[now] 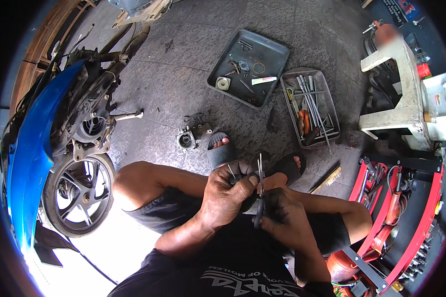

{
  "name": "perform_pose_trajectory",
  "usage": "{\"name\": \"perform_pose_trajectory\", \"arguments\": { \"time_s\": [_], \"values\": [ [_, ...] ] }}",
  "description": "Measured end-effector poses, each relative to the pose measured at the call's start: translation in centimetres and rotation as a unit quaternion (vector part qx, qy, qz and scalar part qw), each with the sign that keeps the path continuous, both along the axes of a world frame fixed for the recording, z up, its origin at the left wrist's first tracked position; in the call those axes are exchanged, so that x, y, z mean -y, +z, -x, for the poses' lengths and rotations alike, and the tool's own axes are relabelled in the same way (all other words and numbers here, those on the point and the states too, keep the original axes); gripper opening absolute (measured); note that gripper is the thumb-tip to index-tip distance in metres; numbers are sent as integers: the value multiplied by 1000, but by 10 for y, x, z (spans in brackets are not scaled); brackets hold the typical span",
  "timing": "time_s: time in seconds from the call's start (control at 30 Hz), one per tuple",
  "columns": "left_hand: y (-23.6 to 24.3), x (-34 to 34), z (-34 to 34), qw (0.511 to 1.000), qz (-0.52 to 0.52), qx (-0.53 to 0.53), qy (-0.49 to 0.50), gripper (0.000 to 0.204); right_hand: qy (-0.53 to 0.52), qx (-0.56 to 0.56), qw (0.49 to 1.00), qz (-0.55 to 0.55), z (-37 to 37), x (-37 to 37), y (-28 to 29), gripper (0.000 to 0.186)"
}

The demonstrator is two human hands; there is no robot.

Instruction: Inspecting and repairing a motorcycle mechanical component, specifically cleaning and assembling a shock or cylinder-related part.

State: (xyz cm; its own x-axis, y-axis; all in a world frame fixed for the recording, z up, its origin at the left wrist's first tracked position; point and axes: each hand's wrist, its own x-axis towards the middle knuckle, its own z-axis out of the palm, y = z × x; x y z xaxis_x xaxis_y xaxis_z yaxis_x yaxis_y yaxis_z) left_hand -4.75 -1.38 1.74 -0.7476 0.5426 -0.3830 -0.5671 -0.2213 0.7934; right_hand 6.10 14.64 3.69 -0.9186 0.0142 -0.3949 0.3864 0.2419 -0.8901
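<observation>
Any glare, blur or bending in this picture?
Head view: glare washes out the floor beside the wheel; near the rim, the red rack looks bowed; a smudgy blur covers part of a red object by the white stool; left hand and right hand look reasonably clear.

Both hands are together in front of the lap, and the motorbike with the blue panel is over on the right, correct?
Not quite: the head view shows the motorbike with the blue panel on the left, not the right. The left hand and right hand are together in front of the lap.
</observation>
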Motion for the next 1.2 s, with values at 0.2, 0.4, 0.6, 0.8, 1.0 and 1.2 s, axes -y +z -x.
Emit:
{"name": "perform_pose_trajectory", "arguments": {
  "time_s": [0.2, 0.4, 0.6, 0.8, 1.0, 1.2],
  "values": [
    [0, -5, -6, 998, 7, 50, 40, 9, -98, 105, 929, 342, -12, 4, -11, 38],
    [-2, -3, -5, 994, -20, 68, 85, 7, -92, 38, 903, 419, -21, -6, -28, 51],
    [1, -5, -8, 996, -17, 68, 55, 5, -325, -133, 891, 286, 6, 7, -24, 68],
    [-4, -7, -18, 998, 4, 27, 65, 4, -300, -124, 900, 291, 27, 17, -17, 59],
    [-7, -2, -17, 999, 23, 2, 27, 5, -303, -152, 905, 257, 28, 18, -17, 56],
    [-10, -10, -20, 997, -7, 11, 79, 5, -308, -116, 880, 342, 29, 16, -27, 56]
  ]
}}
